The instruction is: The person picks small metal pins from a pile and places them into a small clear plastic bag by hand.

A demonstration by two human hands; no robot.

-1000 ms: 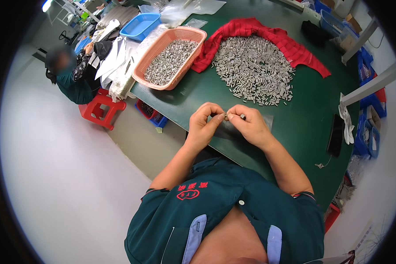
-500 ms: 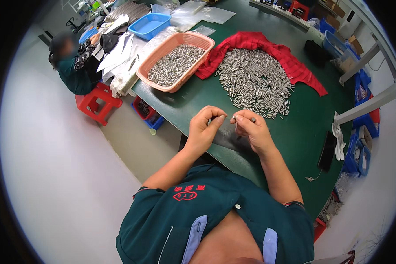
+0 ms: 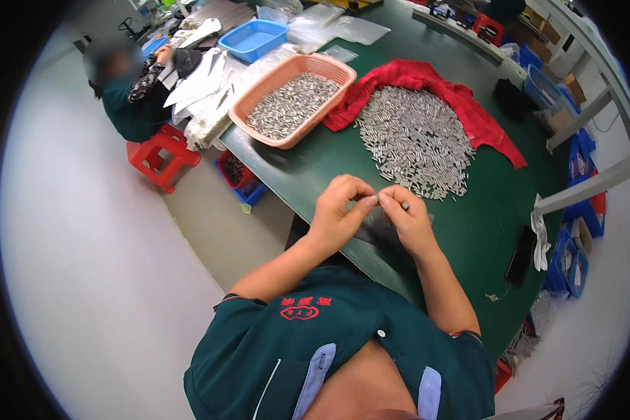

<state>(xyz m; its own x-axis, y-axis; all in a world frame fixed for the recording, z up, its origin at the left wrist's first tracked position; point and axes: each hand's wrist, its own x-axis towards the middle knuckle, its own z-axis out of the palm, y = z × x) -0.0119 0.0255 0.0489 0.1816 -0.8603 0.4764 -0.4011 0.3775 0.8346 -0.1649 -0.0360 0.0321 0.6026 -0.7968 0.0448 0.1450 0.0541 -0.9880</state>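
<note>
My left hand [image 3: 337, 213] and my right hand [image 3: 411, 222] meet at their fingertips above the near edge of the green table. The left thumb and forefinger are pinched together; what lies between them is hidden. A short grey metal pin [image 3: 405, 206] sticks out from the curled fingers of my right hand. Just beyond my hands, a wide heap of small silvery metal pins [image 3: 414, 143] lies on the table, partly on a crumpled red cloth [image 3: 495, 142]. To its left, a salmon plastic basket [image 3: 262, 135] holds many similar pins.
Further back are a blue tray [image 3: 253, 40] and clear plastic bags [image 3: 357, 29]. At right lie a black phone [image 3: 521, 255] and a white glove [image 3: 540, 241], near a metal frame post [image 3: 588, 178]. Another person [image 3: 122, 98] sits at far left on a red stool [image 3: 162, 157].
My two hands have come together, fingertips now touching where a gap was before. The scene has shifted slightly right and down in the view.
</note>
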